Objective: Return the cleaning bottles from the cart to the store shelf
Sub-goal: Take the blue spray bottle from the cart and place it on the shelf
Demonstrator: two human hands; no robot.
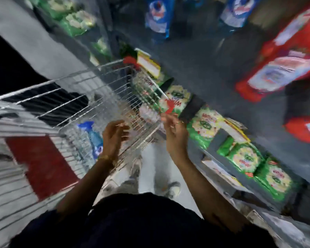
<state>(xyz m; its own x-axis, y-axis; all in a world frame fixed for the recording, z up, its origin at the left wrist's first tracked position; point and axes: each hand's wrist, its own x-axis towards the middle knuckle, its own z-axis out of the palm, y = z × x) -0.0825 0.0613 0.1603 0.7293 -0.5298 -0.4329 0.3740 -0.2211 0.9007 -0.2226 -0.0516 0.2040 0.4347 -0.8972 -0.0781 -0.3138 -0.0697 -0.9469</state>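
The view is smeared by motion. A wire shopping cart (97,83) stands at the left, close against the store shelf (220,135). Inside its near end lies a clear bottle with a blue spray top (89,133). My left hand (113,138) hovers over the cart's near rim with fingers spread and holds nothing. My right hand (174,131) is raised between the cart's right edge and the shelf, fingers loosely apart, nothing clearly in it. A pale bottle-like shape (149,113) shows through the cart's mesh near the right hand, too blurred to identify.
Green and white bags (206,124) line the lower shelf at the right. Red packs (283,68) and blue packs (157,17) fill the upper shelves. Yellow price tags (149,65) hang off the shelf edge. Pale floor (156,169) runs below, with my shoes on it.
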